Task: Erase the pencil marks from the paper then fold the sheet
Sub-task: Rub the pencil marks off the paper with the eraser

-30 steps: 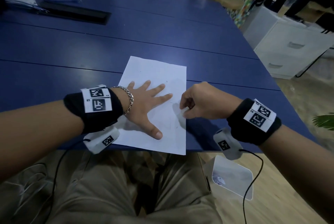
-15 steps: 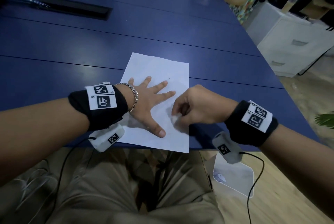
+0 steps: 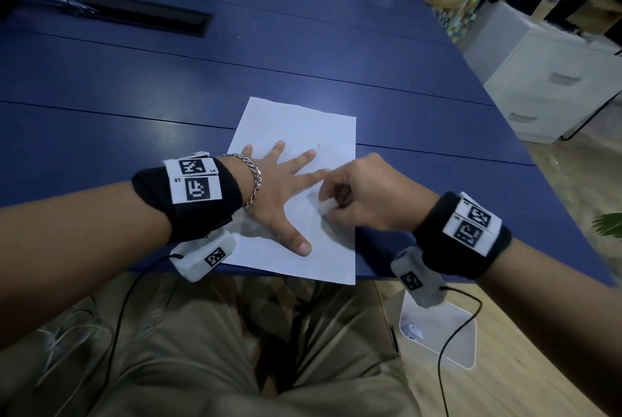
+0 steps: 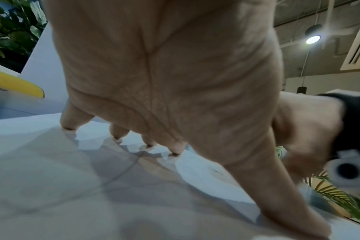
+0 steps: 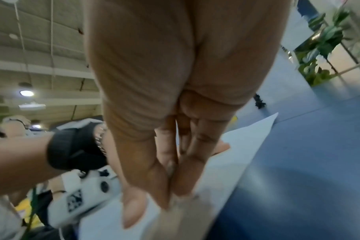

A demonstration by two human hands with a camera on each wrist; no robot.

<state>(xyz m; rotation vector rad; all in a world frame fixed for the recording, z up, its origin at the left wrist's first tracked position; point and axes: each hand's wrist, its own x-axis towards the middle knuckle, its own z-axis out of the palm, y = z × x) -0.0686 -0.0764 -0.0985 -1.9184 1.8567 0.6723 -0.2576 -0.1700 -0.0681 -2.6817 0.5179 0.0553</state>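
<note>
The blue desk [image 3: 303, 46] fills the upper frame; a white sheet of paper [image 3: 303, 127] lies at its near edge, lower centre; the left hand [image 3: 279, 187] lies flat on the sheet, fingers spread apart; just right of it, the right hand [image 3: 363, 194] is clamped on a small white eraser [image 3: 328, 205] touching the paper.

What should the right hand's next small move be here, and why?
Probably keep rubbing, working up toward the short dark marks beyond the fingers. The right hand pinches a small white eraser against the paper, the left hand lies flat, fingers spread, pinning the sheet, and faint marks remain. Folding looks premature.
</note>
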